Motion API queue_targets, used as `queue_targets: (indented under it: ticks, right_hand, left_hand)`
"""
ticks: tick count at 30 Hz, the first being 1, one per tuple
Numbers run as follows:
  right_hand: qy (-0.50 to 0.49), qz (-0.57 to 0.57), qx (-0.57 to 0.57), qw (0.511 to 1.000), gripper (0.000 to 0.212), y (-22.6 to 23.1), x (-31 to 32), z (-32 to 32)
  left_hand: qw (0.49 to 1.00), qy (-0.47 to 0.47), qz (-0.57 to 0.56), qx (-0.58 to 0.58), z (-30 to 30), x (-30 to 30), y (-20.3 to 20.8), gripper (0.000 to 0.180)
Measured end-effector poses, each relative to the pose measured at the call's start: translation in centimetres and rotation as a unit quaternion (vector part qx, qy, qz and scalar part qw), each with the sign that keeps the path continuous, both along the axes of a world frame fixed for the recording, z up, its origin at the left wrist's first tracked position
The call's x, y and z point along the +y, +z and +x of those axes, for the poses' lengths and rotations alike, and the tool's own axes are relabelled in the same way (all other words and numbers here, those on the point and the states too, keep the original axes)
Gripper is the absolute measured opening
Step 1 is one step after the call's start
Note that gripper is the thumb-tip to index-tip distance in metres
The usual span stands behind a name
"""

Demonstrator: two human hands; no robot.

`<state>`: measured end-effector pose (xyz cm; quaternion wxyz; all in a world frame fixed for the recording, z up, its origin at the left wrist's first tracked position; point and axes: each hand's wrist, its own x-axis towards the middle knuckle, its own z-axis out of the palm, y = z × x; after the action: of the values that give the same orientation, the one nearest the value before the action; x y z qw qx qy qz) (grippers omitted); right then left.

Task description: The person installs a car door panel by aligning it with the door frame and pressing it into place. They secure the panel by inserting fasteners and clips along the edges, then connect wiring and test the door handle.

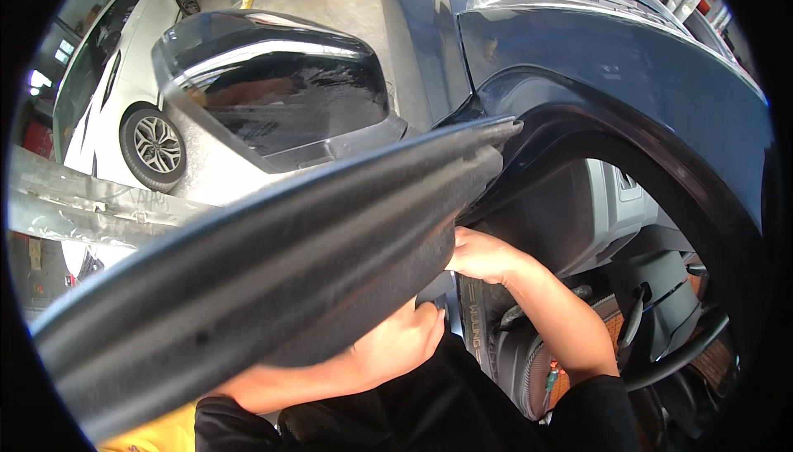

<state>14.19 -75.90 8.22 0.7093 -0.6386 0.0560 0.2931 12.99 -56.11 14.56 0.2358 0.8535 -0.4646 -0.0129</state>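
A dark blue car's open door stretches across my view, its black ribbed upper frame point(289, 262) closest to me. Below that frame, my left hand point(405, 340) has its fingers curled closed near the door's edge; what lies inside them does not show. My right hand point(479, 254) reaches to the door's end, bent at the wrist, and its fingertips vanish behind the frame. Between the hands a small strip of the blue door edge point(451, 299) shows. The black side mirror point(297, 97) sticks out beyond the door.
At right, the door opening reveals a steering wheel point(681, 361) and a dark dashboard point(537, 212). The blue bonnet point(661, 64) lies ahead. A white car point(107, 113) is parked at left, behind a grey metal beam point(91, 196). Something yellow point(161, 431) sits low at left.
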Motion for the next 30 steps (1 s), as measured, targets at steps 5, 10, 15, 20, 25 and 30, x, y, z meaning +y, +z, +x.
queue_targets:
  ticks: [5, 10, 15, 20, 25, 30]
  right_hand:
    - [0.013, -0.019, 0.003, 1.0, 0.025, 0.1, -0.5, 0.2]
    - [0.03, -0.054, 0.056, 0.996, 0.027, 2.5, -0.4, 0.7]
    - [0.005, -0.004, 0.064, 0.998, 0.021, 3.1, 0.4, 1.0]
    - [-0.07, 0.062, 0.097, 0.991, 0.023, 3.1, -0.3, -0.1]
    - [-0.061, -0.045, 0.092, 0.993, 0.026, 3.6, -0.1, 0.2]
    - [-0.043, -0.185, 0.058, 0.98, 0.027, 4.4, -0.8, 0.1]
  left_hand:
    - [0.998, -0.008, -0.049, -0.041, 0.1, -0.6, -0.8, 0.02]
    - [0.997, 0.019, -0.043, -0.061, -0.2, -0.4, -0.9, 0.017]
    - [0.986, 0.076, -0.121, -0.089, -1.0, 0.7, -2.4, 0.017]
    - [0.976, 0.134, -0.136, -0.106, -2.5, -0.1, -4.4, 0.016]
    - [0.975, 0.12, -0.142, -0.122, -2.5, 2.8, -5.1, 0.022]
    - [0.98, 0.092, -0.146, -0.099, -2.5, 3.2, -4.8, 0.03]
